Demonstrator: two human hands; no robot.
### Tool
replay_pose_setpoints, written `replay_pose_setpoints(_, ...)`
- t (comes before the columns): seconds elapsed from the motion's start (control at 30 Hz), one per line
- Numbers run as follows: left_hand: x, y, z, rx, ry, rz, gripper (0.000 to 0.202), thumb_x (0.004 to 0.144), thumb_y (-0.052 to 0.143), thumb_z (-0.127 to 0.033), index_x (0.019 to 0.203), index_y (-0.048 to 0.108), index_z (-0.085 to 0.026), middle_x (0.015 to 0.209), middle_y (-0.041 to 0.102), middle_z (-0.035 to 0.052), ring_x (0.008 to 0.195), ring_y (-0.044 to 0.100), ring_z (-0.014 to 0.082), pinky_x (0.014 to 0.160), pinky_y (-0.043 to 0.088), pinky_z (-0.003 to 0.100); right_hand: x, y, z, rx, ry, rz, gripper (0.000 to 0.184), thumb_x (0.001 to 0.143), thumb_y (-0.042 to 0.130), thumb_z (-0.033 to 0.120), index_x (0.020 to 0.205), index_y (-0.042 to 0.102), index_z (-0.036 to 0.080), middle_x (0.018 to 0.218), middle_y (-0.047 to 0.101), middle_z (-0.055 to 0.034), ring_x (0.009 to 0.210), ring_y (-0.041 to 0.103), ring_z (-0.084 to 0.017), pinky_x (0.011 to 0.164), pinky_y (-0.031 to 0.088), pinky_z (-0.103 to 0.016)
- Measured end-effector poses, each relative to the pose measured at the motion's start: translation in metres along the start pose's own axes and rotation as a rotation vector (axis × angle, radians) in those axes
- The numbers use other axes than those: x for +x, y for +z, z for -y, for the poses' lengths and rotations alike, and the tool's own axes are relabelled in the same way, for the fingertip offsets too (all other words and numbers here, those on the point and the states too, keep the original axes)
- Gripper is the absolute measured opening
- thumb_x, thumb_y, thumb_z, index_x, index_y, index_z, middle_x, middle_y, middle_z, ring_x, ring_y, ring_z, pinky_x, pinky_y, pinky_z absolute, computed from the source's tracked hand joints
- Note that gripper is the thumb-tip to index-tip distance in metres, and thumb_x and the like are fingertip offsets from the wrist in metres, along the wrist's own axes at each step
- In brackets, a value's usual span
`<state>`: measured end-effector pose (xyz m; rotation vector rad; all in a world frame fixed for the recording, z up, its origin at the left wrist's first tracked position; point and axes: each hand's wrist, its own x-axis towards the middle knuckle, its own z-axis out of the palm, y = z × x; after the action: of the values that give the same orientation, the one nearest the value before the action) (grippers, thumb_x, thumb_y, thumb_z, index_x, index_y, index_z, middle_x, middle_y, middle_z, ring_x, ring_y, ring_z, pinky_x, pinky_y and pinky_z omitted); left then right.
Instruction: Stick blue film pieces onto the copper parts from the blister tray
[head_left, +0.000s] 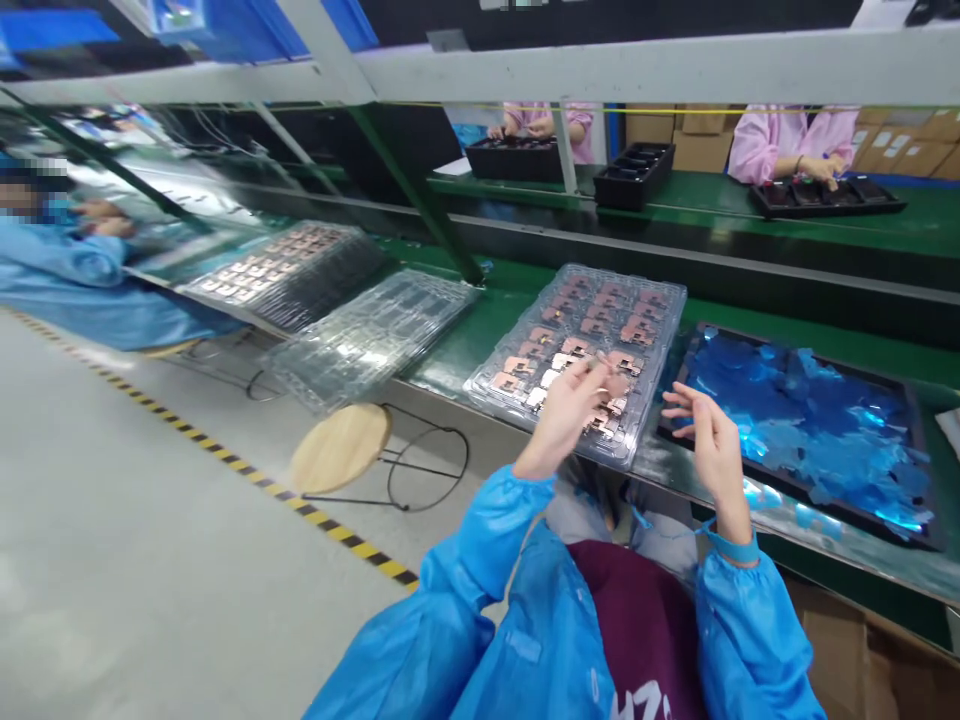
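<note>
Currently, a small blurred piece [600, 364] is being pinched by the left hand [562, 420] over a clear plastic tray [645, 290] of copper-coloured parts [540, 350]; the right hand [709, 445] is hanging open, empty, beside a black tray [694, 375] holding blue film [802, 425] on the green bench [757, 325].

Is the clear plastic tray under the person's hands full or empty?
The clear plastic tray is full: copper-coloured parts sit in rows across its pockets.
</note>
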<state>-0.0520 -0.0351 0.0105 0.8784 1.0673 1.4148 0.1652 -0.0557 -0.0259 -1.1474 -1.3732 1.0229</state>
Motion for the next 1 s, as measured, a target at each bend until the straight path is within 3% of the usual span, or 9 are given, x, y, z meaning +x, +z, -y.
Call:
replay_pose_setpoints(0.13, 0.029, -0.072, -0.044, 0.161, 0.138, -0.101, 0.031, 0.082, 0.080, -0.026, 0.111, 0.076, -0.017, 0.108, 0.077, 0.0080, 0.086, 0.073, 0.0181, 0.083, 0.059, 0.031, -0.004, -0.021, -0.004, -0.039, 0.005, -0.113, 0.051, 0.110, 0.049, 0.058, 0.134, 0.071, 0.018, 0.124, 0.080, -0.0160, 0.098, 0.080, -0.024, 0.066, 0.064, -0.031)
replay_pose_setpoints(0.23, 0.050, -0.121, -0.072, 0.632, 0.218, -0.150, 0.035, 0.083, 0.072, -0.019, 0.117, 0.079, -0.017, 0.107, 0.078, 0.0081, 0.078, 0.071, 0.0188, 0.080, 0.056, 0.033, -0.004, -0.029, -0.008, -0.056, 0.013, -0.150, 0.050, 0.109, 0.051, 0.059, 0.127, 0.074, 0.019, 0.122, 0.081, -0.0162, 0.099, 0.081, -0.026, 0.064, 0.063, -0.032)
replay_pose_setpoints(0.3, 0.061, -0.143, -0.082, 0.922, 0.182, -0.083, 0.029, 0.081, 0.070, -0.016, 0.108, 0.083, -0.016, 0.096, 0.079, 0.0074, 0.073, 0.069, 0.0197, 0.077, 0.053, 0.033, -0.004, -0.029, -0.010, -0.067, 0.016, -0.128, 0.049, 0.108, 0.052, 0.059, 0.123, 0.076, 0.019, 0.120, 0.081, -0.0158, 0.101, 0.081, -0.028, 0.066, 0.064, -0.034)
replay_pose_setpoints(0.5, 0.069, -0.167, -0.076, 1.197, 0.066, 0.260, 0.009, 0.077, 0.076, -0.023, 0.080, 0.084, -0.023, 0.084, 0.080, 0.0065, 0.080, 0.069, 0.0239, 0.080, 0.048, 0.032, -0.008, -0.024, -0.012, -0.119, 0.038, -0.019, 0.047, 0.107, 0.054, 0.060, 0.118, 0.079, 0.021, 0.118, 0.082, -0.0147, 0.100, 0.081, -0.028, 0.069, 0.066, -0.037)
replay_pose_setpoints(0.63, 0.062, -0.173, -0.070, 1.227, 0.178, 0.338, 0.006, 0.078, 0.079, -0.029, 0.076, 0.084, -0.026, 0.090, 0.080, 0.0083, 0.093, 0.070, 0.0273, 0.092, 0.049, 0.036, -0.009, -0.024, -0.015, -0.156, 0.064, -0.014, 0.047, 0.106, 0.055, 0.060, 0.120, 0.079, 0.022, 0.120, 0.083, -0.0140, 0.102, 0.081, -0.029, 0.072, 0.067, -0.039)
replay_pose_setpoints(0.73, 0.073, -0.184, -0.076, 1.162, 0.251, 0.300, 0.012, 0.082, 0.080, -0.035, 0.088, 0.086, -0.027, 0.100, 0.080, 0.0093, 0.097, 0.070, 0.0277, 0.091, 0.051, 0.036, -0.011, -0.027, -0.012, -0.180, 0.080, -0.040, 0.044, 0.104, 0.057, 0.060, 0.118, 0.080, 0.026, 0.121, 0.083, -0.0127, 0.105, 0.081, -0.032, 0.073, 0.067, -0.042)
replay_pose_setpoints(0.83, 0.118, -0.205, -0.090, 1.140, 0.323, 0.132, 0.024, 0.092, 0.071, -0.040, 0.103, 0.085, -0.023, 0.112, 0.081, 0.0102, 0.102, 0.071, 0.0272, 0.089, 0.052, 0.034, -0.014, -0.032, -0.002, -0.239, 0.102, -0.123, 0.042, 0.101, 0.059, 0.062, 0.115, 0.082, 0.030, 0.120, 0.083, -0.0114, 0.103, 0.081, -0.034, 0.073, 0.068, -0.047)
replay_pose_setpoints(0.93, 0.194, -0.238, -0.096, 1.309, 0.280, -0.084, 0.025, 0.096, 0.065, -0.031, 0.107, 0.082, -0.017, 0.113, 0.082, 0.0113, 0.104, 0.072, 0.0269, 0.098, 0.051, 0.034, -0.016, -0.034, 0.005, -0.331, 0.147, -0.282, 0.040, 0.095, 0.063, 0.066, 0.111, 0.084, 0.036, 0.115, 0.084, -0.0114, 0.089, 0.082, -0.038, 0.075, 0.068, -0.060)
replay_pose_setpoints(1.0, 0.252, -0.261, -0.089, 1.415, 0.220, -0.121, 0.026, 0.094, 0.066, -0.025, 0.111, 0.079, -0.012, 0.117, 0.081, 0.0140, 0.110, 0.071, 0.0283, 0.106, 0.049, 0.037, -0.017, -0.032, 0.000, -0.377, 0.151, -0.439, 0.036, 0.087, 0.068, 0.070, 0.106, 0.085, 0.045, 0.107, 0.084, -0.0133, 0.079, 0.081, -0.044, 0.069, 0.066, -0.069)
